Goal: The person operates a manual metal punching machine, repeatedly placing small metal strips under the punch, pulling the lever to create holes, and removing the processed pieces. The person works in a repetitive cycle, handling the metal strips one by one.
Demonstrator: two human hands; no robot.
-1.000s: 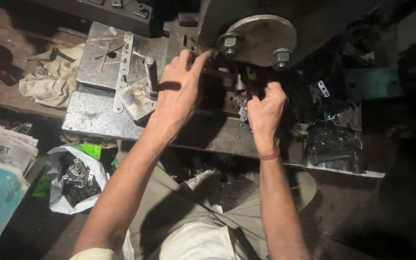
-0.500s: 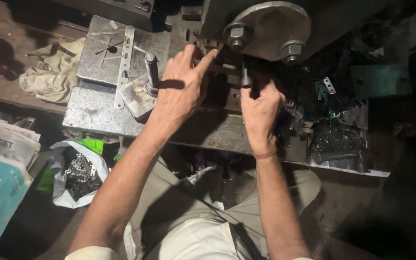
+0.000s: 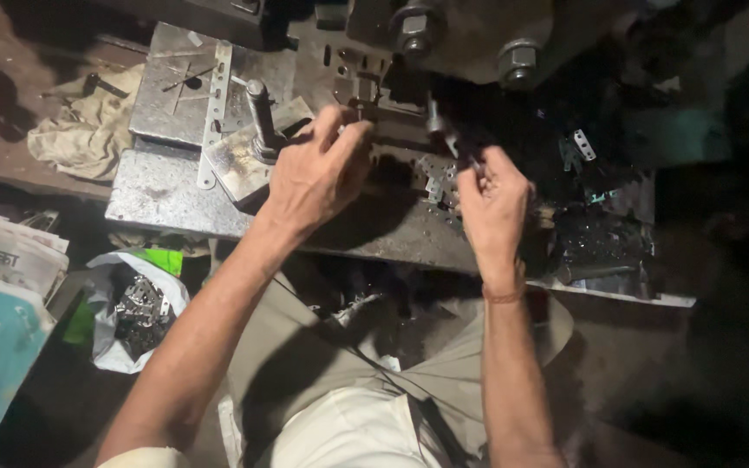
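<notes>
My left hand reaches over the steel bed of a press machine, fingertips pinched near the die area under the ram; whether they hold a small metal piece I cannot tell. My right hand grips a thin dark rod-like tool that points up toward the die. A few small punched metal brackets lie on the bed between the hands. A round steel post stands just left of my left hand.
Two large bolt heads sit on the machine's upper part. A heap of dark metal parts lies at the right. A rag rests at the left, a plastic bag of small metal parts and papers below.
The view has shifted, so the machine sits higher in frame. My left hand's fingers have curled from spread to pinched near the die. My right hand stays on the thin tool.
</notes>
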